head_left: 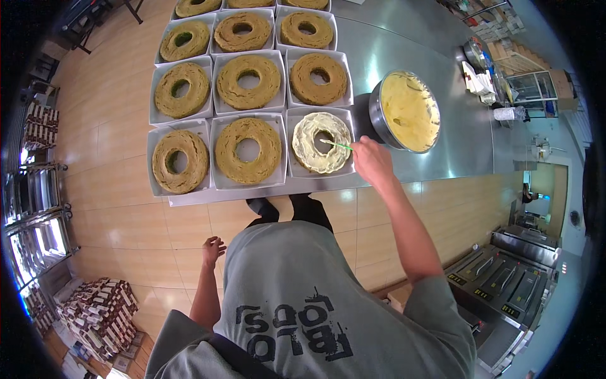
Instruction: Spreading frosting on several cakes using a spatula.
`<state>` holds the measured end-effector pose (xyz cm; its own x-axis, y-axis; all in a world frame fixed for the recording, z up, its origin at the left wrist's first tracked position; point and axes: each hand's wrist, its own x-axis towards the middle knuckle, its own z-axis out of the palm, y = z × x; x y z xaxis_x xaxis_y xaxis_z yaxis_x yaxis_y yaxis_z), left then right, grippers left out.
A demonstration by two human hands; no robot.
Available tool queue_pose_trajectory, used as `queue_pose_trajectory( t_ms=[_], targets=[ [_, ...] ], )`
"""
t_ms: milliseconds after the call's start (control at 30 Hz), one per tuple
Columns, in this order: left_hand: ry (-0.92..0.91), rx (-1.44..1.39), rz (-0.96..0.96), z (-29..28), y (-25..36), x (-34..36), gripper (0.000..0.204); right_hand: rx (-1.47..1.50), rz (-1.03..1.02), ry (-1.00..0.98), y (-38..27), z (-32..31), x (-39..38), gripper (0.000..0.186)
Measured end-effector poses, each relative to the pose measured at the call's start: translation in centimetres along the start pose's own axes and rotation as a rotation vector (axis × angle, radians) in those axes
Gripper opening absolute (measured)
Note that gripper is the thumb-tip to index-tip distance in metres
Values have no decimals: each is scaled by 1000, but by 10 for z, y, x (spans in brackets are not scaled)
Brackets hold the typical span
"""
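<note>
My right hand (372,160) is closed around a thin green spatula (339,146), its pale tip reaching the inner edge of a ring cake (303,140). Uneven cream-coloured frosting covers that cake's top, and it sits in an open white box (294,169) at the table's near edge. Just right of my hand stands a round metal bowl (379,117) with pale yellow cream (407,104) in it. My left hand (214,249) hangs beside my body, away from the table, holding nothing, its fingers loosely bent and apart.
Several plain brown ring cakes (248,150) stand in white boxes, packed in rows on the steel table (353,50). White packages (478,83) lie at the table's far right. Metal racks (38,243) and stacked patterned boxes (98,309) stand left; ovens (499,281) stand lower right.
</note>
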<state>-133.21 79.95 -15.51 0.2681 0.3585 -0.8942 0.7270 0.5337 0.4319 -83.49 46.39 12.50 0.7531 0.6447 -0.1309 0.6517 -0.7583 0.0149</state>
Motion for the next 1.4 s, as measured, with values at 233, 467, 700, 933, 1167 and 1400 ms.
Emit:
queue_pose_trajectory(
  t_ms=[233,467,700,933,1167,1400],
  targets=[
    [42,-103,6,1,-20,-11,46,274,40,-136,5,-5,-11,16],
    [40,139,-19,3,-50,-19,48,801,308,40,-6,33,-63,23],
    [42,158,-2,-3,-33,-16,49,720,227,328,-84,58,-109,29],
    [35,-30,33,-12,4,-14,48,550,158,485,-69,76,-97,33],
    [26,-22,56,-4,17,-26,45,344,159,507,-28,88,-52,47],
    [66,100,-11,0,1,-42,44,390,315,348,-17,114,-62,46]
  ],
)
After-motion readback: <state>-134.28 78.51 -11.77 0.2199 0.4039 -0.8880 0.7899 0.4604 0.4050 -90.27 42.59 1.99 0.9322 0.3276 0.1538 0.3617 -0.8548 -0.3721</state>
